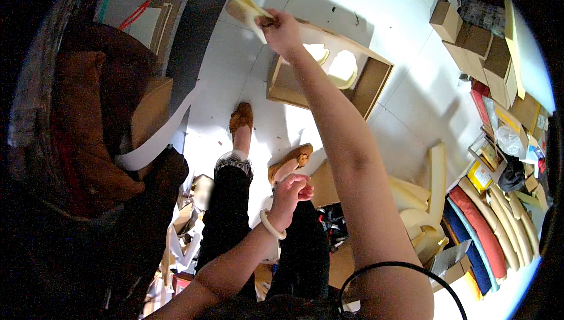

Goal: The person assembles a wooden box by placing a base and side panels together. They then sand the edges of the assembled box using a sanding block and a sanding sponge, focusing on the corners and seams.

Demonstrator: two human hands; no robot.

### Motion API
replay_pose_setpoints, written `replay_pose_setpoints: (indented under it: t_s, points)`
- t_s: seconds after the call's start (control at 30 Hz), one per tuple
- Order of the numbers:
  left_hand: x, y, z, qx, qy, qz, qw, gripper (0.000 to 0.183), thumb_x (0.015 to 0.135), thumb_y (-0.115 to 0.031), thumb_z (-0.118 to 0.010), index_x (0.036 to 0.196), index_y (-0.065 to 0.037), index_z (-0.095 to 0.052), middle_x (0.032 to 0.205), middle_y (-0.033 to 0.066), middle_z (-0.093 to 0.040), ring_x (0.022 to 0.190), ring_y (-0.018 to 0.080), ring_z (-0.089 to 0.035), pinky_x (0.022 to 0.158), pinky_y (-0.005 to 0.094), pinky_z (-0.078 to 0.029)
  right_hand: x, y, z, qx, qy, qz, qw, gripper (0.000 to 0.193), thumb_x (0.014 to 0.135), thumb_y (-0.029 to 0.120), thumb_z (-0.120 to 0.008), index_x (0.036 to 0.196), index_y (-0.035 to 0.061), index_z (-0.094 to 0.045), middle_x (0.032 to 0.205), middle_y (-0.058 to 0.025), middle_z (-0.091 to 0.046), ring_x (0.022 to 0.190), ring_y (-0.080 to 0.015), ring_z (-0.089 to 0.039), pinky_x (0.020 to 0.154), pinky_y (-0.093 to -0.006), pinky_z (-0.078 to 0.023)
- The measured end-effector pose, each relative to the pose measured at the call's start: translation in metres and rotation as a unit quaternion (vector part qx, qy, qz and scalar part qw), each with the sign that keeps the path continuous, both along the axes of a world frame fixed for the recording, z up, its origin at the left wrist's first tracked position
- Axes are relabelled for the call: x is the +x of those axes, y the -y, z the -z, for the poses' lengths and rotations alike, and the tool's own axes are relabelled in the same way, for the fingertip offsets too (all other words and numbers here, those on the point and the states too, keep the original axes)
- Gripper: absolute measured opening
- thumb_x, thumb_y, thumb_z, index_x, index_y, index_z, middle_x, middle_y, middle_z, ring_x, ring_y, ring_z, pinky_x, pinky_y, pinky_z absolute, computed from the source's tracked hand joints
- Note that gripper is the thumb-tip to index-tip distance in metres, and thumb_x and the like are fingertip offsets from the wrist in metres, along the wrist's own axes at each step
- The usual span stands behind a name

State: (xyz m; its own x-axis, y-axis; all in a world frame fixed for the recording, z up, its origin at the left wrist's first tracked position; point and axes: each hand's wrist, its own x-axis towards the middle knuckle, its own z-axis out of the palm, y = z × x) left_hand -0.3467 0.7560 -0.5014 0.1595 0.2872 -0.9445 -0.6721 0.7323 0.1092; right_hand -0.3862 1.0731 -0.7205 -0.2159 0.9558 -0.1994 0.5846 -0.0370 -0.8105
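My right arm reaches far forward, and my right hand [281, 33] grips a flat, pale-yellow foam piece [245, 9] with a tan face. It is held above the floor, just beyond the left end of a shallow cardboard box [380, 82]. Inside that box lie cream-coloured, rounded foam pieces [343, 68], overexposed by the light; my forearm hides part of them. Close to my body, my left hand [288, 201] hovers over my knee with its fingers curled in, and nothing shows in it. A cream bangle [272, 226] circles that wrist.
Rolled fabrics [479, 235] in several colours lie at the lower right, beside yellow foam offcuts [435, 185]. Cardboard boxes [476, 44] are stacked at the far right. On the left are a dark edge [205, 32] and brown cloth [82, 126]. Scraps lie around my feet.
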Motion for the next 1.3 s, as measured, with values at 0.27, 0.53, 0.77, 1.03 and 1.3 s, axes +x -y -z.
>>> replay_pose_setpoints:
  t_s: [0.27,0.53,0.77,1.03,1.3]
  points:
    - [-0.012,-0.011,-0.011,-0.030,0.018,-0.027,0.999,0.025,0.092,-0.024,-0.054,0.102,-0.001,-0.060,0.085,0.0096,-0.066,0.075,0.0175,-0.064,0.075,0.0320,-0.054,0.204,-0.004,-0.013,0.060,0.386,0.447,0.805,0.019,0.086,0.014,-0.060,0.098,-0.0001,-0.063,0.086,-0.0092,-0.067,0.071,-0.0166,-0.063,0.064,-0.0277,-0.052]
    - [-0.013,-0.009,-0.002,0.004,0.024,0.012,1.000,0.028,0.092,-0.027,-0.057,0.104,-0.002,-0.060,0.085,0.0089,-0.065,0.076,0.0170,-0.064,0.076,0.0322,-0.054,-0.001,0.016,-0.018,0.077,-0.076,-0.027,0.994,0.028,0.074,0.011,-0.065,0.100,0.0016,-0.062,0.098,-0.0182,-0.060,0.093,-0.0371,-0.058,0.081,-0.0454,-0.047]
    - [-0.021,-0.014,-0.012,-0.011,0.021,-0.001,1.000,0.028,0.092,-0.026,-0.056,0.105,-0.001,-0.059,0.086,0.0098,-0.065,0.076,0.0167,-0.064,0.076,0.0320,-0.053,0.204,-0.026,-0.024,0.001,0.375,0.449,0.811,0.020,0.082,0.012,-0.064,0.097,0.0016,-0.071,0.081,-0.0113,-0.070,0.068,-0.0177,-0.067,0.066,-0.0326,-0.056]
    - [-0.047,-0.024,-0.002,0.012,-0.120,-0.018,0.993,0.021,0.089,-0.018,-0.056,0.102,-0.002,-0.059,0.088,0.0089,-0.063,0.077,0.0175,-0.062,0.075,0.0311,-0.052,-0.039,0.076,-0.059,-0.008,-0.112,-0.049,0.992,0.024,0.080,0.004,-0.062,0.103,-0.0009,-0.063,0.100,-0.0122,-0.062,0.090,-0.0226,-0.060,0.081,-0.0350,-0.049]
    - [-0.107,-0.075,0.152,0.040,-0.389,0.122,0.912,0.036,0.083,-0.021,-0.064,0.111,0.001,-0.056,0.105,0.0136,-0.060,0.095,0.0253,-0.059,0.083,0.0345,-0.047,0.230,0.104,-0.091,-0.234,0.173,0.219,0.931,0.048,0.083,0.043,-0.061,0.098,-0.0019,-0.070,0.078,-0.0127,-0.068,0.070,-0.0203,-0.064,0.066,-0.0348,-0.051]
